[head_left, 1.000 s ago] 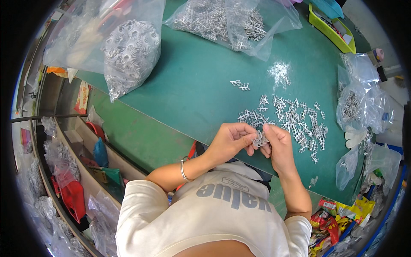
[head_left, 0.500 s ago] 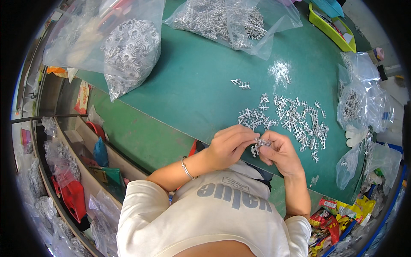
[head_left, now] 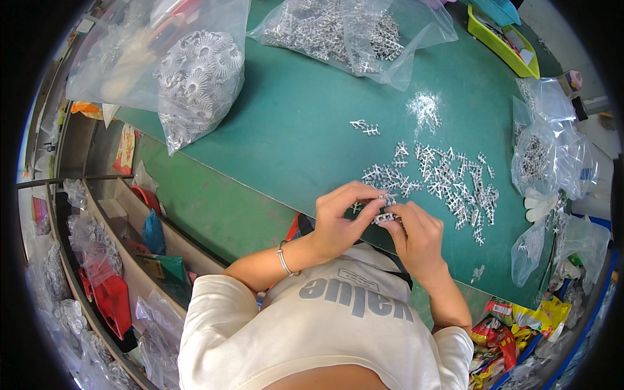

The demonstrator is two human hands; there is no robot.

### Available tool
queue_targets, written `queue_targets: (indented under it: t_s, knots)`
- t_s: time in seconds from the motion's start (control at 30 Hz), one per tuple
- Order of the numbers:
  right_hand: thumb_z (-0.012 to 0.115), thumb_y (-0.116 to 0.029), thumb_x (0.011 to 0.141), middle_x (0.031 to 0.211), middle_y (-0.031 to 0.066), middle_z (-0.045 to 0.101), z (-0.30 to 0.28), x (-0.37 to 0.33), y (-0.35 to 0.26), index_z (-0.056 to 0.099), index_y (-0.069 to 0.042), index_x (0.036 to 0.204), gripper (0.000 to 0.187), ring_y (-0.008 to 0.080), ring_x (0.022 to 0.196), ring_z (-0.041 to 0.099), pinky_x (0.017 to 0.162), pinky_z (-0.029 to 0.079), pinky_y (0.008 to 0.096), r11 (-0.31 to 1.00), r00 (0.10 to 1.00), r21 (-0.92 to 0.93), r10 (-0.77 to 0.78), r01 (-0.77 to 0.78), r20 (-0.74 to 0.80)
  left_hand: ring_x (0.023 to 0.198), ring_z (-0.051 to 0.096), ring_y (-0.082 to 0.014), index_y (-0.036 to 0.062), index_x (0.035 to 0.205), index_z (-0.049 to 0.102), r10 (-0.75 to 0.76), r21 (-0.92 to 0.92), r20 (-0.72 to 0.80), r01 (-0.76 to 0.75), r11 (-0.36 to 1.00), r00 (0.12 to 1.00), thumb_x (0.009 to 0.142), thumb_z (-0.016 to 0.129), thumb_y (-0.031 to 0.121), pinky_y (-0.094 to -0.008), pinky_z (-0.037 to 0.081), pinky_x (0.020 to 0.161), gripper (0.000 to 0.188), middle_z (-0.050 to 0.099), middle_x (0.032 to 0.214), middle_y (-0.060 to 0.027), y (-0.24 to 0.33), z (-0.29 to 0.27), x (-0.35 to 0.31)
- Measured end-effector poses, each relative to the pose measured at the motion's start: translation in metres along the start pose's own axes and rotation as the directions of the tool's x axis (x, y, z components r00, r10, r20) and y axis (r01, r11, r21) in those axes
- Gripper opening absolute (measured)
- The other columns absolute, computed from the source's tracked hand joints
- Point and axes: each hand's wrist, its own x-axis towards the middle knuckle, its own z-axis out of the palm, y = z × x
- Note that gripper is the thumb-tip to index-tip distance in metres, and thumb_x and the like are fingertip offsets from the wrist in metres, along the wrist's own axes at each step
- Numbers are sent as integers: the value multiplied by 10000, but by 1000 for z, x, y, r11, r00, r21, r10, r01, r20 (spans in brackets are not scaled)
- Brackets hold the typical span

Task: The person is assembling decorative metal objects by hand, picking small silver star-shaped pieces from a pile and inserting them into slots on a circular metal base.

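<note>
In front of my body, at the near edge of the green table, my left hand (head_left: 343, 213) and my right hand (head_left: 419, 234) meet at the fingertips. Both pinch a small cluster of silver branched pieces (head_left: 386, 218), partly covered by the fingers. Just beyond the hands lies a loose heap of similar silver branched pieces (head_left: 391, 180). A wider spread of them (head_left: 455, 182) covers the table to the right. Farther back, a few single pieces (head_left: 365, 127) lie apart, left of a patch of white powder (head_left: 425, 112).
Clear bags of silver parts stand at the back (head_left: 325, 32) and at the left, that one holding fan-shaped parts (head_left: 198, 81). A lime-green tray (head_left: 500, 45) sits back right. Plastic bags (head_left: 546, 149) and a white glove (head_left: 538, 205) lie at the right edge. Shelves (head_left: 156, 227) flank the left.
My right hand has turned so its back faces up, fingers now pinching the cluster from below. The left hand has shifted slightly, and the cluster has turned.
</note>
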Motion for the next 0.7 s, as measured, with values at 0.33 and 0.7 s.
queue_targets:
  t_s: [0.33, 0.7]
  knots:
    - [480, -153, 877, 656, 129, 526, -23, -21, 38, 528, -17, 881, 145, 153, 416, 423, 359, 308, 236, -100, 873, 938, 345, -331, 345, 660, 569, -135, -17, 882, 644, -195, 424, -38, 192, 885, 980, 772, 645, -27, -228, 457, 595, 110, 625, 841, -86, -22, -27, 26]
    - [651, -86, 810, 675, 69, 547, -46, 1, 58, 673, -26, 940, 145, 151, 555, 527, 511, 408, 287, 938, 895, 22, 337, -346, -290, 1189, 417, -353, 23, 1149, 538, -50, 711, 279, -171, 682, 959, 803, 616, 50, -424, 342, 990, 356, 463, 1256, -161, -21, -7, 48]
